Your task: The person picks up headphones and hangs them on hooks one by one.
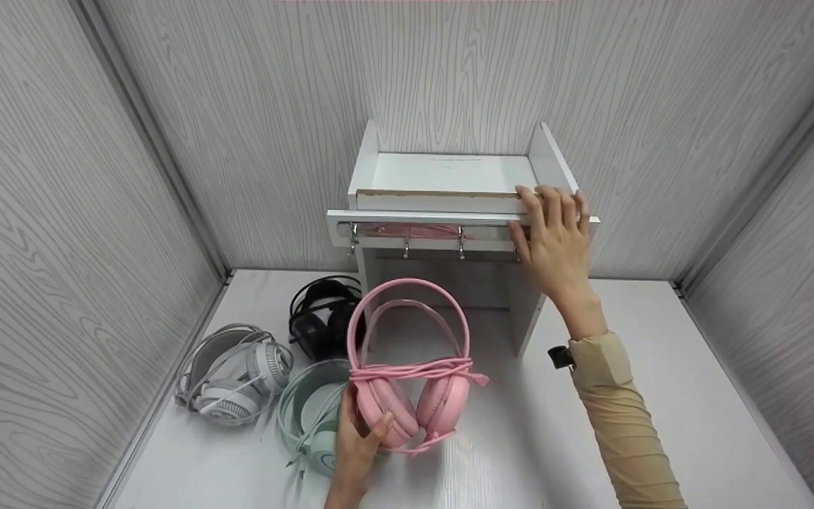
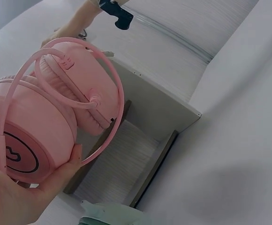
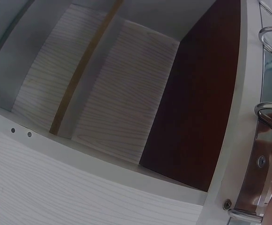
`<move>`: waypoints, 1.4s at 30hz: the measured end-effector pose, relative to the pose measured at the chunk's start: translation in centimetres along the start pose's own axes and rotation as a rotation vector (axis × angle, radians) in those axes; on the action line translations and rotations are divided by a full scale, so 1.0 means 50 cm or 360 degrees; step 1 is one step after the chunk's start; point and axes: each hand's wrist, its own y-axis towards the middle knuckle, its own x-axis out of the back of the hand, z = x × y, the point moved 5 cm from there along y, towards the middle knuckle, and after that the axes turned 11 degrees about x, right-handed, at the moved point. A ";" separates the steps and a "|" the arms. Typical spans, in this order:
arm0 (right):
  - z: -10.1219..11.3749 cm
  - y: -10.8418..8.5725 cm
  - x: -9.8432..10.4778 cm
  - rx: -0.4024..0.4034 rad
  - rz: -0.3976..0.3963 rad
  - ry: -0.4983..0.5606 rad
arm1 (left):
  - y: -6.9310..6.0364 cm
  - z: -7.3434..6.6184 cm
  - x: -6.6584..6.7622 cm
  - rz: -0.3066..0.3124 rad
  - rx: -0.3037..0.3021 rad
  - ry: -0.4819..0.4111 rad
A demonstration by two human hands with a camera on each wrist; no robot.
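A pair of pink headphones [image 1: 408,369], its pink cable wound across the band, is held up in front of the white shelf [image 1: 449,203]. My left hand [image 1: 357,449] grips it by one ear cup; the left wrist view shows the thumb against the cup [image 2: 28,126]. Metal hooks [image 1: 461,242] line a rail [image 1: 393,216] along the shelf's front. At the right end of that rail, my right hand [image 1: 557,244] holds the shelf front, fingers over the top edge and thumb lower on the front. Most of this hand is outside the right wrist view.
Green headphones [image 1: 322,452] lie beside my left hand. White headphones [image 1: 266,364] lie farther left, and black headphones [image 1: 313,337] are near the shelf's left leg. Wood-grain walls [image 1: 46,212] enclose the white table [image 1: 633,311] at the back and both sides.
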 end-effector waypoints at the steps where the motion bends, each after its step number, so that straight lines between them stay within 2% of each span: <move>1: -0.001 0.000 0.000 -0.0002 -0.0002 0.0004 | 0.001 -0.001 0.003 0.0008 -0.0020 -0.0018; 6: -0.004 0.001 0.002 -0.0017 -0.0009 0.0007 | 0.005 -0.007 0.016 0.0056 -0.0080 -0.0128; 13: -0.006 0.000 0.000 -0.0021 -0.0002 0.0014 | 0.004 -0.017 0.049 -0.0044 -0.0069 -0.0066; 20: -0.007 0.000 0.001 -0.0018 -0.0033 0.0019 | 0.004 -0.030 0.073 -0.0087 -0.0083 -0.0036; 25: -0.006 0.000 0.001 -0.0015 -0.0024 0.0015 | 0.005 -0.041 0.081 -0.0102 -0.0118 -0.0092; 32: -0.004 0.002 0.000 -0.0012 -0.0005 0.0013 | 0.016 -0.060 0.090 -0.0068 -0.0286 -0.0162; 35: -0.003 0.002 -0.001 -0.0011 -0.0009 0.0006 | 0.025 -0.067 0.091 -0.0049 -0.0328 -0.0199; 42: -0.003 0.003 -0.003 -0.0013 -0.0022 0.0002 | 0.050 -0.076 0.096 -0.0078 -0.0296 -0.0218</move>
